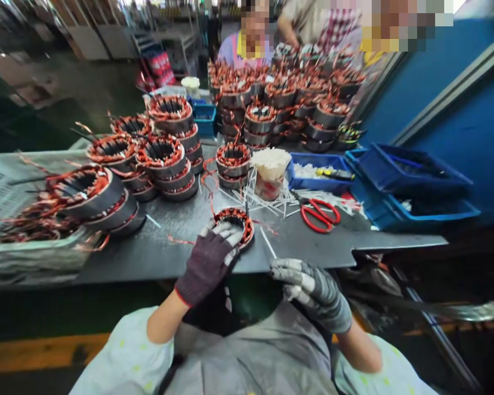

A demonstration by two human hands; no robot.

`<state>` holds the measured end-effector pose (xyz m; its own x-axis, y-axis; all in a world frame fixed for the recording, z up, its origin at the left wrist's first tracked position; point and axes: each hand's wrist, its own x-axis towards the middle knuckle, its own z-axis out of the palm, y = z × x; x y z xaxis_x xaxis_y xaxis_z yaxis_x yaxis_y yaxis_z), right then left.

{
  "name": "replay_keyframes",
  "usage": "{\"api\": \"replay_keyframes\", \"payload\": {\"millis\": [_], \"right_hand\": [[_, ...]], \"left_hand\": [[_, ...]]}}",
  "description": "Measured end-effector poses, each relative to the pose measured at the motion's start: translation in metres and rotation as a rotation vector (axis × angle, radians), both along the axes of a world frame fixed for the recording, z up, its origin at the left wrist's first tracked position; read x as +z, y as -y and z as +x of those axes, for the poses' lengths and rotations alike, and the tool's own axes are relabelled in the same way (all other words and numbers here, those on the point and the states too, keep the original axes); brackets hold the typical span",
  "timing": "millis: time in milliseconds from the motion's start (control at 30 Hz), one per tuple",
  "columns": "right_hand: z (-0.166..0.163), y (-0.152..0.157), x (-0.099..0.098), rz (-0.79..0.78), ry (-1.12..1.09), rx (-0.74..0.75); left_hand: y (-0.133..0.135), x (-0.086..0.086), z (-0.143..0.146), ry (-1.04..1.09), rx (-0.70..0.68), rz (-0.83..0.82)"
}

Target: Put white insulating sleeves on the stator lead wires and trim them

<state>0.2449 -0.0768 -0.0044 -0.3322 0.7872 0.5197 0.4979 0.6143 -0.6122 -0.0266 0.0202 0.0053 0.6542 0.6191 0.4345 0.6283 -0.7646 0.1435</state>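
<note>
A wound motor stator (pixel 248 233) with copper-coloured windings lies near the front edge of the grey table. My left hand (pixel 211 255), in a dark purple glove with pale fingertips, is closed over its near left side. My right hand (pixel 316 288), in a grey striped glove, pinches a thin white strip (pixel 268 243) just right of the stator. The strip points up and to the left, apart from the stator. Loose copper wires stick out beside the stator.
Stacked stators (pixel 168 164) stand left and at the back. Behind the work are a cup of white strips (pixel 270 184), loose strips, red-handled scissors (pixel 320 215) and a blue bin (pixel 321 178). A pale green crate (pixel 24 162) sits left; blue trays (pixel 415 214) lie right. Co-workers are across the table.
</note>
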Motion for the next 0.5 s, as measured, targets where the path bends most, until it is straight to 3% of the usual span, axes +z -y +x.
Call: {"api": "replay_keyframes", "payload": {"millis": [100,233,500], "right_hand": [[-0.01,0.013,-0.003,-0.108,-0.141,0.094],[-0.02,0.021,-0.005,-0.159,-0.191,0.158],[-0.047,-0.02,-0.02,-0.197,-0.136,0.105]], "left_hand": [[-0.001,0.002,0.001,-0.005,0.011,-0.074],[0.0,0.004,0.003,0.004,0.039,-0.04],[0.01,0.006,0.014,0.027,0.158,-0.024]]}}
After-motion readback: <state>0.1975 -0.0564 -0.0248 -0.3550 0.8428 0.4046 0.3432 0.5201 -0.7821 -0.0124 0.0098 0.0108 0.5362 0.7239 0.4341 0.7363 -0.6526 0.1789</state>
